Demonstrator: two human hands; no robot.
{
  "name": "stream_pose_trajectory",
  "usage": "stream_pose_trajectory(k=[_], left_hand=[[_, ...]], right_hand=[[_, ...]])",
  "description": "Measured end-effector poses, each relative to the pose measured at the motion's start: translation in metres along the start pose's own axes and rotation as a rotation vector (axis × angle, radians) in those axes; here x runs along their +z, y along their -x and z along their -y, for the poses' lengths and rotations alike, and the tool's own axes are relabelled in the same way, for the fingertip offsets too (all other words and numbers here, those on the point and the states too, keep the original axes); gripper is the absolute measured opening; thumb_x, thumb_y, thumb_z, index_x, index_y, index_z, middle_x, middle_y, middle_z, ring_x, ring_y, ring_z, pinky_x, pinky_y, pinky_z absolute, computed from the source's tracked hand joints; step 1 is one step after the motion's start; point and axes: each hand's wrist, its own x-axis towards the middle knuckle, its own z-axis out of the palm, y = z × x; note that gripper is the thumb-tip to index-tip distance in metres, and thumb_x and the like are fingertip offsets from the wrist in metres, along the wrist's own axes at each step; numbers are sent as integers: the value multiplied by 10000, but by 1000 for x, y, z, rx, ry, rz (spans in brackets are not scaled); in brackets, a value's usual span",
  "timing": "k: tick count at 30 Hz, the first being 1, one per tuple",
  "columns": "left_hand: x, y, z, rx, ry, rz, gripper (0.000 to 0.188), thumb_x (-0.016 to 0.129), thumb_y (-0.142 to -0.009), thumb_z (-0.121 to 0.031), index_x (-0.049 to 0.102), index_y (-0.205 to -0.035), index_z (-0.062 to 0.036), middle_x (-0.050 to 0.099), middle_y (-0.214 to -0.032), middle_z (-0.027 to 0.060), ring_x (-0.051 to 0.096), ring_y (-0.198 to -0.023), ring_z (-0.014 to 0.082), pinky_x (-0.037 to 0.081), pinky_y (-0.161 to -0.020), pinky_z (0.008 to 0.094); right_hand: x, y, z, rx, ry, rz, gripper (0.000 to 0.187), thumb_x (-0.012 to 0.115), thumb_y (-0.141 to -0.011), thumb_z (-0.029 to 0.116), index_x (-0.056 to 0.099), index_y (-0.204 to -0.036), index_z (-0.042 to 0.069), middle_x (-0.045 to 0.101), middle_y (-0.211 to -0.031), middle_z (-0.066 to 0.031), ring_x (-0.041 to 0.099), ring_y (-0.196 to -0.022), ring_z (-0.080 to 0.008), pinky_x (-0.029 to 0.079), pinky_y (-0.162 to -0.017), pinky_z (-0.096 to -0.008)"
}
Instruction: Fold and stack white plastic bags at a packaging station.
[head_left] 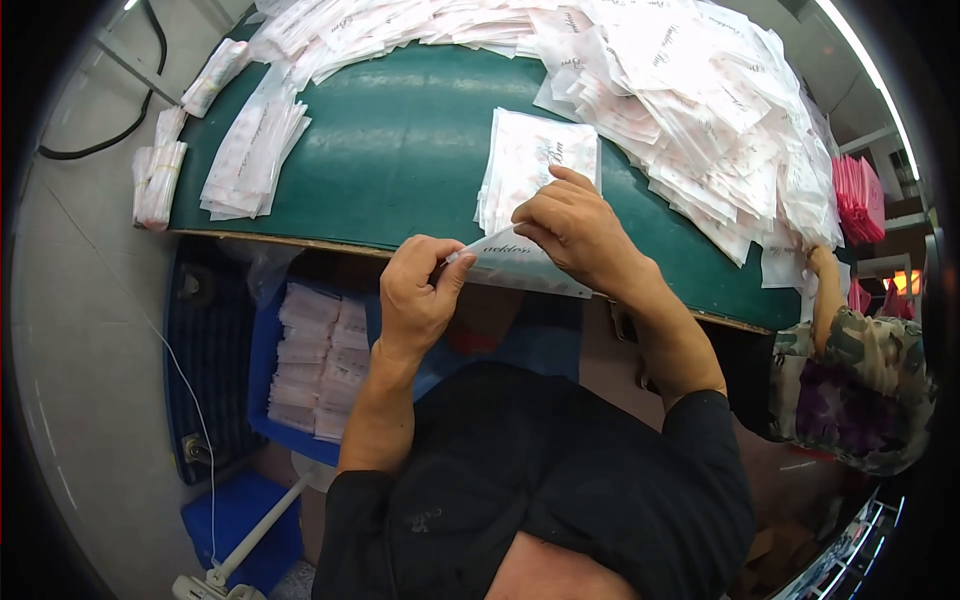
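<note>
A translucent white plastic bag (520, 262) with dark lettering is stretched between my two hands, over the near edge of the green table. My left hand (418, 285) pinches its left corner between thumb and fingers. My right hand (580, 232) grips the bag's upper edge, fingers bent down over it. Just beyond my right hand lies a neat stack of similar bags (520, 150) on the table; my hand and forearm cover part of it.
A large heap of bags (690, 90) spreads over the table's (400, 130) far and right sides. A fanned stack (255, 150) and banded bundles (160, 180) lie left. Below stands a blue crate (262, 370) of packed bags. A co-worker's hand (822, 265) touches the heap at right.
</note>
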Motion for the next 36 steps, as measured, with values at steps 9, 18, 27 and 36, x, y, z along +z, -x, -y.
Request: stream_pose_trajectory(k=[9, 18, 27, 36], left_hand=[[-41, 20, 22, -17, 5, -75, 144, 803, -926, -100, 713, -976, 2, 654, -800, 68, 592, -652, 142, 482, -597, 278], [-51, 31, 28, -36, 2, -73, 127, 808, -896, -83, 723, -954, -9, 657, -789, 95, 610, -642, 200, 485, -584, 317], [-68, 34, 29, 0, 64, -126, 112, 794, -912, -64, 715, -956, 1, 656, -797, 80, 612, -677, 178, 486, -617, 289], [-64, 6, -5, 310, -63, 31, 113, 806, -865, -62, 706, -912, -33, 640, -787, 101, 595, -705, 293, 479, -628, 377]], right_hand=[[60, -20, 69, -247, 56, -129, 274, 747, -843, 29, 713, -1106, 97, 670, -1104, -56, 669, -1105, -256, 487, -1086, -504], [86, -21, 78, -227, -38, -183, 212, 697, -822, 67, 695, -1034, 62, 642, -1071, -76, 648, -1069, -270, 492, -1047, -465], [45, 1, 39, -58, 412, 320, 138, 676, -836, 136, 705, -970, 119, 566, -942, -76, 577, -973, -281, 434, -856, -420], [27, -12, 81, -141, -104, 183, 308, 809, -817, 187, 673, -1063, 61, 620, -1127, -110, 607, -1075, -313, 472, -904, -441]])
